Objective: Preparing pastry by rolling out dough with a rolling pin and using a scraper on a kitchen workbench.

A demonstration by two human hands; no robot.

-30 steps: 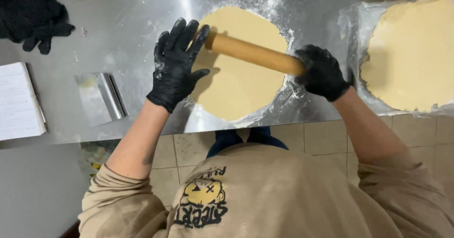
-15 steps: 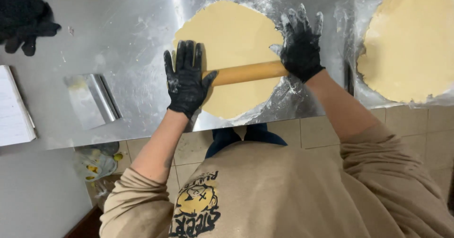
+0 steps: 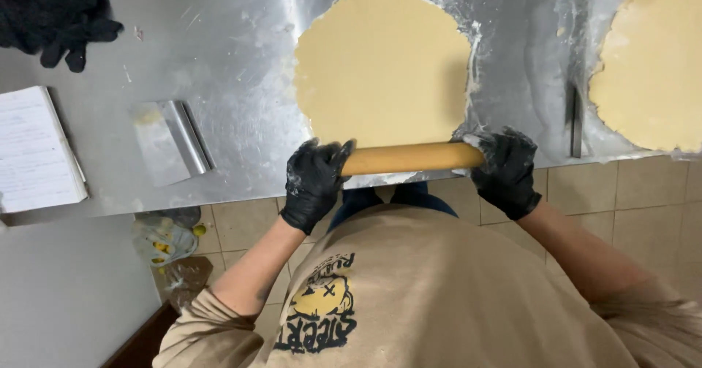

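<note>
Both grips pressed flat on rolling pin (image 3: pixel 411 157) ends, left hand (image 3: pixel 314 181), right hand (image 3: pixel 504 169), at near edge of dough round (image 3: pixel 382 65), spreading pressure evenly

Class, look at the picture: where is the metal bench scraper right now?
The bench scraper lies on the steel counter, left of the left hand, between the notebook and round dough.
</note>
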